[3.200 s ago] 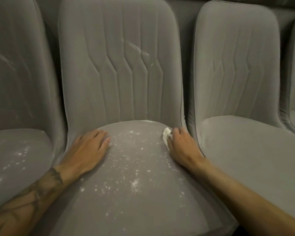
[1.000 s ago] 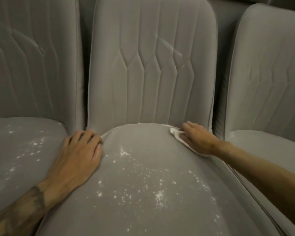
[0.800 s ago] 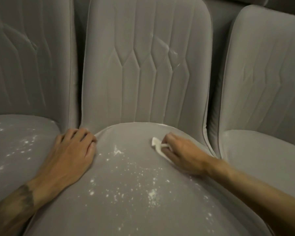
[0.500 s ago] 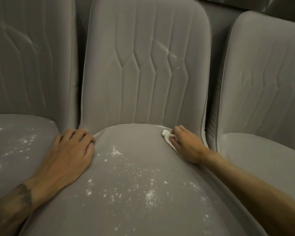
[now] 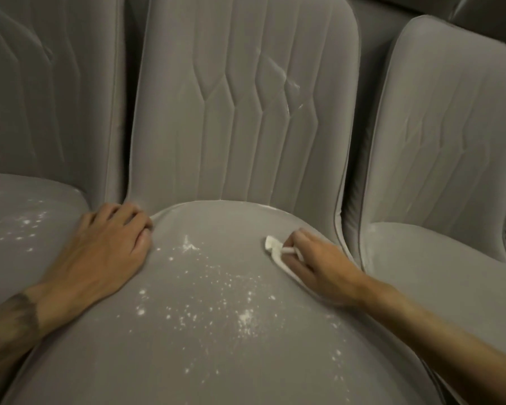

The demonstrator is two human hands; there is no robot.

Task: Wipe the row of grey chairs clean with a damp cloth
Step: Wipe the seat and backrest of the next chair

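- My left hand [image 5: 105, 252] lies palm down on the back left corner of the middle chair [image 5: 216, 361], a grey padded seat. Its fingers are together and lightly bent at the seat's edge, and they hold nothing.
- My right hand [image 5: 324, 267] rests on the same seat, near its back right edge. Its fingers are curled around a small white cloth [image 5: 273, 247] and pinch it.
- A crumpled end of the cloth sticks out past my right fingertips, toward my left hand. The rest runs under my right hand, pressed against the seat.
- White specks [image 5: 216, 290] are scattered over the seat between my two hands and nearer to me than both.
- Beyond my fingertips rises the chair's stitched backrest [image 5: 246, 112], with a few pale streaks toward my right hand's side.
- Outside my left hand is the left chair [image 5: 21, 229], its seat also speckled white.
- Outside my right hand is the right chair [image 5: 450, 258], just beside the middle one.
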